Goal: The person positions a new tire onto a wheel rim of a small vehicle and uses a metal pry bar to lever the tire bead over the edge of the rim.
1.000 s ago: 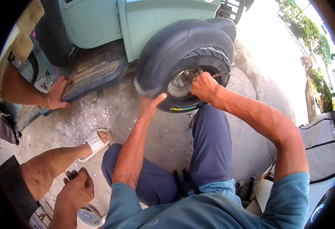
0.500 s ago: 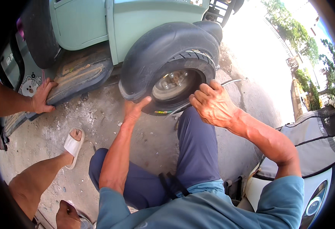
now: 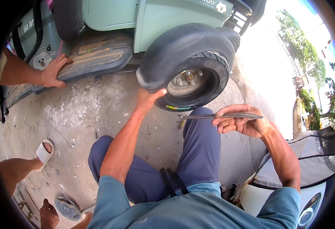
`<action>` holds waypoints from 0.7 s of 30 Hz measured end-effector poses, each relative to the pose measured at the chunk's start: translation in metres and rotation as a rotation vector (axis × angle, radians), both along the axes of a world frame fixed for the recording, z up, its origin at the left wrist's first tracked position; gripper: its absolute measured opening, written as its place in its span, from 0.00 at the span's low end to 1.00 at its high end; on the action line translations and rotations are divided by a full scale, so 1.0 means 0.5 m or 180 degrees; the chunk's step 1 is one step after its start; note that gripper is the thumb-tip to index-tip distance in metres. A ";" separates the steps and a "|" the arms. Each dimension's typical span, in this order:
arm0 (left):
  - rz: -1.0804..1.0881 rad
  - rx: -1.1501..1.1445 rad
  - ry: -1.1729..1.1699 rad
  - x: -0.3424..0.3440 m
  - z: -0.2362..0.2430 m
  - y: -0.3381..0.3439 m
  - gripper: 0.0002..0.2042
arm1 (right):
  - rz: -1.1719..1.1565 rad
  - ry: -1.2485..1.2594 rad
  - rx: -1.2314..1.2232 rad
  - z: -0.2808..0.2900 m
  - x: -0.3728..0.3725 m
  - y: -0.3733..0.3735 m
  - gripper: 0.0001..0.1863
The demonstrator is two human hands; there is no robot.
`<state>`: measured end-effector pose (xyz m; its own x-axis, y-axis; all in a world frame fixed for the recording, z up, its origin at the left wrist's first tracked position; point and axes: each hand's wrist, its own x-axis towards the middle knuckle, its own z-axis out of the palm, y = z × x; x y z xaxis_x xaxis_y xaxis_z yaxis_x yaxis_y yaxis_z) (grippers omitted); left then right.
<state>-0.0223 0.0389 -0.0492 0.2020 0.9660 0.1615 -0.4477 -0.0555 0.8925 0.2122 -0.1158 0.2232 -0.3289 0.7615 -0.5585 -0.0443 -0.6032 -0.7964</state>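
A black tyre (image 3: 211,95) on a silver rim with a bolted hub (image 3: 189,77) sits beneath the dark plastic mudguard (image 3: 181,40) of a pale-green vehicle (image 3: 167,15). My left hand (image 3: 148,98) grips the tyre at its lower left, thumb on the sidewall, fingers partly hidden under the mudguard's edge. My right hand (image 3: 240,126), palm turned up below and right of the wheel, holds a long, flat metal lever (image 3: 198,116) across its fingers, clear of the tyre, above my bent knee.
Another person's hand (image 3: 55,70) rests on the footboard (image 3: 99,57), and their foot in a white slipper (image 3: 44,154) is at left. A round metal disc (image 3: 66,208) lies at bottom left beside another hand (image 3: 48,213). A scooter with a grey cover (image 3: 289,168) stands at right.
My right hand has come out from the wheel toward the lower right and turned palm up with the lever. My left hand stays on the tyre. The other person's slippered foot has shifted left.
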 end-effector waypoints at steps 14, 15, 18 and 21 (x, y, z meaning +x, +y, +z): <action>-0.0339 -0.0215 0.0013 -0.013 0.005 0.003 0.46 | 0.1661 -0.4030 0.0492 -0.011 -0.070 0.113 0.20; -0.0299 -0.0227 0.0027 -0.014 0.007 0.002 0.46 | 0.1856 -0.4202 0.0654 -0.016 -0.070 0.127 0.20; -0.0357 -0.0290 -0.0018 -0.012 0.000 0.006 0.45 | 0.2416 -0.4708 0.1236 -0.039 -0.057 0.175 0.19; -0.0310 -0.0312 -0.0079 -0.012 0.012 0.001 0.44 | 0.2994 -0.5085 0.1153 -0.079 -0.041 0.233 0.16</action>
